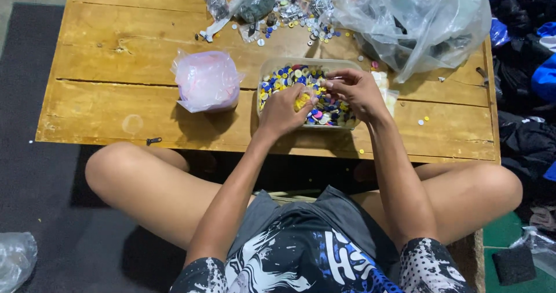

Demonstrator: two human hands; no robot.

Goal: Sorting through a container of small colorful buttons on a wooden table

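Bent knees; both hands (284,110) (353,90) curl into button tray (272,67).

So the setup is a low wooden table (116,96) made of wide yellowish planks, pretty scuffed, with a knot and a pale ring stain on the left side, sitting on a dark grey carpet-like floor (35,154) that fills everything from 7 to 10 o'clock. Over at 3 o'clock there's a heap of black and blue clothes (527,79) right beside the table edge, and down at 4 o'clock a patch of green floor (498,232). Light is flat and even, soft shadows only under the table's near edge.
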